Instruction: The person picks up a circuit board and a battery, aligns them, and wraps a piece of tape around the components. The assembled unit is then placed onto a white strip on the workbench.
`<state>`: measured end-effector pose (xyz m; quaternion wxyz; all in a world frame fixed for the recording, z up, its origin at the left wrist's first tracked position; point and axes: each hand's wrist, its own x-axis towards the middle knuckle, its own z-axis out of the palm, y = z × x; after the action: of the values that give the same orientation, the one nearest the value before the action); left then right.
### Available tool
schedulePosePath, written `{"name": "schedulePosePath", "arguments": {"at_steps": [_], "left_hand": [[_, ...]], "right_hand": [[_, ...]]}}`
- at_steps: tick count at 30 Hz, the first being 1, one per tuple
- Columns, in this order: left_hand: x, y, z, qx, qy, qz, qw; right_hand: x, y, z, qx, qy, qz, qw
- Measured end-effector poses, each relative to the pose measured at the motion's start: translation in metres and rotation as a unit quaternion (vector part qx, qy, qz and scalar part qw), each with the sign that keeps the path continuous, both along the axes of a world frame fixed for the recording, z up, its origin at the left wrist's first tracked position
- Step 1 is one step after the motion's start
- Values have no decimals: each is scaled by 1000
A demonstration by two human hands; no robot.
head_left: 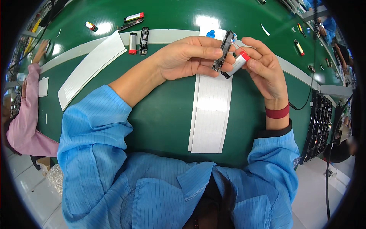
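Observation:
Above the middle of the green bench, my left hand (187, 57) pinches a slim black electronic module (225, 45) between thumb and fingers, tilted on edge. My right hand (268, 70) has its fingers curled round a silver battery cell (237, 65) with a red end, close beside the module. Thin wires appear to run between the two. A dark red band (277, 111) circles my right wrist. Beneath both hands lies a white ribbed strip of adhesive pads (211, 114). Left of my left hand, another battery cell (132, 42) and a black module with a display (144, 41) stand side by side.
A second white strip sheet (91, 70) lies at the left. Farther back are another battery (134, 17) and module (130, 24). Small blue pieces (211, 34) sit behind my hands. At the right stands a rack of black parts (319, 126). A co-worker's pink sleeve (24, 114) shows at far left.

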<state>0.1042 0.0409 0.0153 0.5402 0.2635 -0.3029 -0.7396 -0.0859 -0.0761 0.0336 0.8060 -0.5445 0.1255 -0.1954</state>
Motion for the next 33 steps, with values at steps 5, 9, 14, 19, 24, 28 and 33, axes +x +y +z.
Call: {"name": "schedulePosePath", "arguments": {"at_steps": [5,9,14,19,24,28,33], "left_hand": [[-5,1,3,16,-40,1,999],[-15,3,1,38,-156,69,985],[-18,1,2,21,-211,89,973],[-19,2,3,26,-226,93,969],[-18,1,0,15,-228,92,969],[-19,1,0,15,-229,91,969],[-30,4,-9,-110,-283,181,935]], "right_hand": [[-1,-3,8,22,15,1,1000],[8,18,17,-128,113,-127,977],[10,25,18,-221,108,-183,952],[12,27,15,-243,106,-193,945],[13,27,13,-242,107,-201,943],[15,28,12,-232,105,-207,945],[19,30,11,-234,111,-213,942]]}}
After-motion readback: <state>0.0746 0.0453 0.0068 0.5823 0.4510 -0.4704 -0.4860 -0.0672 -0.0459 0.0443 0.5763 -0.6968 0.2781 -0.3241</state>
